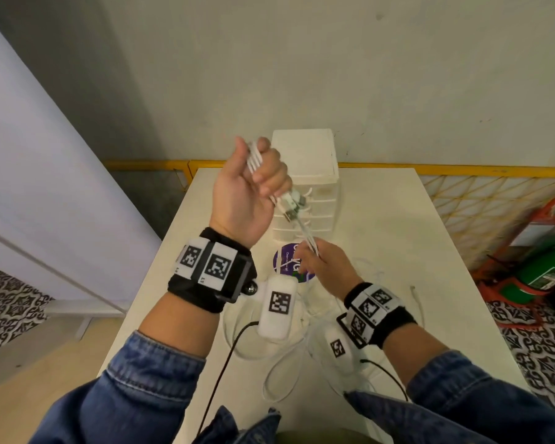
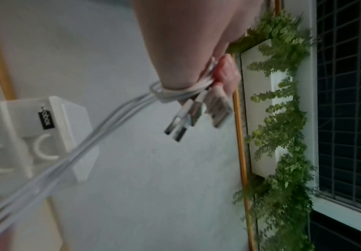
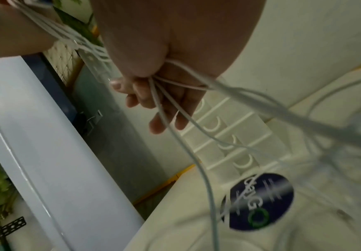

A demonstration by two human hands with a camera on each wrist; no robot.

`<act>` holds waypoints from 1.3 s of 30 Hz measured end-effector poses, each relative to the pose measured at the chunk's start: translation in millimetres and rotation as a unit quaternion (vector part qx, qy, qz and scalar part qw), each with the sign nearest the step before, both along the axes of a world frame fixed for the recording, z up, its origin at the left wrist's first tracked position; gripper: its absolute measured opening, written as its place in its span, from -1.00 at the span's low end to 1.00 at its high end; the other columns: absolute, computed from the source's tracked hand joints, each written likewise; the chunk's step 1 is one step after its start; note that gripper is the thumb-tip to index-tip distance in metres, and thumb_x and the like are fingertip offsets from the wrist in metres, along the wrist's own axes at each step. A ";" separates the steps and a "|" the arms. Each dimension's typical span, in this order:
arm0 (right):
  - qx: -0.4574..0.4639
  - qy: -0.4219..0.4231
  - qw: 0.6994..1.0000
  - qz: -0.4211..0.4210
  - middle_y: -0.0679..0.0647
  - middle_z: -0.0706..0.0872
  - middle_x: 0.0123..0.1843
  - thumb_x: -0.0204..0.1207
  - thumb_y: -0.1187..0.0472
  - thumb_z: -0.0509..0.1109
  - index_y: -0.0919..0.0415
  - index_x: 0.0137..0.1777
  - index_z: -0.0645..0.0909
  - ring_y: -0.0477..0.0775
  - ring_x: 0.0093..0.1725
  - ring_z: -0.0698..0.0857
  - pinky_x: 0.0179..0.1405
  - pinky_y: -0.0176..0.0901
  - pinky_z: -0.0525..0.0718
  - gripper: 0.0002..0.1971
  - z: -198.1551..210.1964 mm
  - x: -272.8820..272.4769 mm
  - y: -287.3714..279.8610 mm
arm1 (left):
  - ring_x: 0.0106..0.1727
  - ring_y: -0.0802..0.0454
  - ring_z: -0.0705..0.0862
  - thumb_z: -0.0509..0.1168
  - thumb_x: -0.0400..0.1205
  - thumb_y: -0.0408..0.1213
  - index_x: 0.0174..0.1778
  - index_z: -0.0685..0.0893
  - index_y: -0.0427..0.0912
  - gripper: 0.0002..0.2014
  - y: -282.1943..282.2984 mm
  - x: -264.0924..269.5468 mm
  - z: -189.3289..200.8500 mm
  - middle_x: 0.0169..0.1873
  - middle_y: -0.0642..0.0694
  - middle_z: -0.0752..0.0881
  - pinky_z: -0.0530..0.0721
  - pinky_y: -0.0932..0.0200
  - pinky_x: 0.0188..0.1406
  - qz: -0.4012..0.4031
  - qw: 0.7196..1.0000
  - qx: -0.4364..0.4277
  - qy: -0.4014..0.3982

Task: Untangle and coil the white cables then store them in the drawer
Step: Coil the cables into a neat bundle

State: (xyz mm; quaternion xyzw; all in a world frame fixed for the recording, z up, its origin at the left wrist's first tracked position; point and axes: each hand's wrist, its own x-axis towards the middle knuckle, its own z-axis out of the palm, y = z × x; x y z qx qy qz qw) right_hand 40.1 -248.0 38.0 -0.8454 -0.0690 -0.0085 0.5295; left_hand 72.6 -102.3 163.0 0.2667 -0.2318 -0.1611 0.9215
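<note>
Left hand (image 1: 250,190) is up high above the table (image 1: 398,225), fist curled tight round a bundle of white cables (image 1: 305,233), with the USB plugs (image 2: 188,117) poking out below the fingers. From there the strands run taut, down and to the right, into the right hand (image 1: 326,264), whose fingertips (image 3: 158,125) pinch them low over the tabletop. More slack lies in loose loops (image 1: 279,373) on the near part of the table, under both wrists.

Straight behind the hands stands the white drawer unit (image 1: 305,161) at the table's far edge, every drawer front closed. Just in front of it a round purple sticker (image 1: 289,261) lies flat on the surface, and the right hand hovers just beside it.

Room to work: the table's right half is bare but for one thin cable end (image 1: 418,302) near the right edge. Left edge drops off to a pale panel (image 1: 45,174) leaning close by. Beyond the far edge, a plain wall (image 1: 334,59) with a yellow rail (image 1: 462,170) along its base; off right, a green cylinder (image 1: 548,270) in an orange stand on patterned floor.
</note>
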 end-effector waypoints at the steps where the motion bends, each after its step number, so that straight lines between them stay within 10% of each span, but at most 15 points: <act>1: 0.012 0.000 1.000 0.004 -0.07 0.56 -0.57 0.52 0.12 0.25 -0.05 -0.42 0.50 0.16 -0.43 0.62 -0.19 0.10 0.64 -0.74 -4.0 -2.9 0.5 | -0.63 0.17 0.33 -0.20 0.74 -0.01 -0.22 0.45 -0.16 -0.57 4.6 3.7 2.3 -0.63 0.06 0.40 0.35 0.29 -0.56 0.036 0.999 -0.013 -0.002; 6: 0.077 -0.004 0.997 0.025 -0.30 0.63 -0.53 0.59 0.24 0.28 0.02 -0.08 0.62 -0.24 -0.53 0.53 -0.45 -0.36 0.54 -0.88 -5.7 -12.7 -1.3 | -0.54 0.12 0.35 -0.18 0.76 -0.01 -0.19 0.41 -0.15 -0.60 26.0 13.6 2.5 -0.57 0.04 0.42 0.40 0.24 -0.40 0.238 0.971 0.004 0.015; 10: 0.029 -0.001 0.996 0.084 -0.48 0.72 -0.34 0.60 0.20 0.26 0.15 0.07 0.70 -0.45 -0.25 0.62 -0.18 -0.55 0.46 -0.81 0.7 -16.9 4.3 | -0.53 0.08 0.37 -0.13 0.76 -0.16 -0.22 0.43 -0.13 -0.68 34.0 20.2 -9.8 -0.57 0.03 0.43 0.38 0.20 -0.43 0.349 0.928 0.131 0.021; 14: -0.008 -0.058 0.995 0.083 -0.29 0.75 -0.35 0.55 0.10 0.28 0.08 -0.14 0.74 -0.24 -0.33 0.62 -0.23 -0.39 0.50 -0.80 13.1 -20.2 3.4 | -0.47 0.17 0.46 0.00 0.75 -0.23 -0.32 0.49 -0.15 -0.66 31.8 18.0 -40.4 -0.49 0.00 0.48 0.41 0.18 -0.40 0.386 0.731 0.542 -0.152; 16: -0.022 -0.104 0.992 0.071 -0.37 0.69 -0.39 0.56 0.15 0.27 0.08 -0.17 0.72 -0.26 -0.33 0.62 -0.26 -0.41 0.49 -0.81 23.2 -18.7 -2.0 | -0.42 0.06 0.52 0.03 0.74 -0.13 -0.26 0.54 -0.13 -0.68 30.8 13.2 -54.3 -0.44 -0.04 0.54 0.53 0.07 -0.36 0.265 0.701 0.645 -0.149; 21: -0.058 -0.208 0.976 0.025 0.03 0.80 -0.17 0.52 0.01 0.22 0.05 -0.10 0.68 -0.01 -0.16 0.71 -0.12 -0.09 0.64 -0.78 41.0 -9.1 -19.6 | -0.58 0.15 0.47 0.00 0.74 -0.02 -0.20 0.57 -0.29 -0.56 16.6 -0.6 -70.7 -0.52 -0.07 0.54 0.41 0.21 -0.47 0.068 0.708 0.689 -0.139; 26: -0.074 -0.244 0.966 0.032 -0.12 0.74 -0.15 0.55 0.07 0.24 0.14 -0.06 0.70 -0.16 -0.14 0.67 -0.11 -0.26 0.62 -0.77 45.9 -5.8 -29.8 | -0.52 0.04 0.48 -0.02 0.75 -0.06 -0.43 0.56 -0.22 -0.49 8.5 -4.0 -68.8 -0.46 -0.23 0.60 0.42 0.24 -0.45 -0.004 0.728 0.666 -0.160; 30: -0.067 -0.262 0.963 0.004 -0.19 0.70 -0.13 0.53 0.04 0.28 0.08 -0.09 0.67 -0.19 -0.11 0.66 -0.08 -0.25 0.61 -0.82 44.9 5.2 -39.0 | -0.64 0.02 0.32 -0.11 0.69 0.15 -0.46 0.41 -0.23 -0.42 2.3 -15.0 -67.2 -0.68 -0.06 0.40 0.31 0.26 -0.62 -0.106 0.833 0.540 -0.059; 35: -0.055 -0.239 0.970 0.008 -0.26 0.68 -0.07 0.57 0.00 0.15 0.08 0.07 0.63 -0.19 -0.07 0.68 -0.02 -0.32 0.58 -0.72 33.7 10.6 -37.7 | -0.74 0.13 0.19 0.02 0.59 0.20 -0.43 0.40 -0.12 -0.53 -6.2 -21.8 -57.4 -0.71 0.04 0.27 0.18 0.36 -0.74 -0.129 0.876 0.463 -0.028; 39: -0.058 -0.173 0.983 0.002 -0.13 0.62 -0.44 0.55 -0.15 -0.08 -0.03 0.08 0.43 -0.16 -0.43 0.59 -0.36 -0.25 0.52 -0.66 14.5 4.6 -24.3 | -0.80 0.21 0.17 0.01 0.65 0.08 -0.45 0.43 -0.08 -0.57 -11.5 -23.8 -44.3 -0.76 0.11 0.31 0.07 0.42 -0.78 -0.179 0.925 0.336 0.007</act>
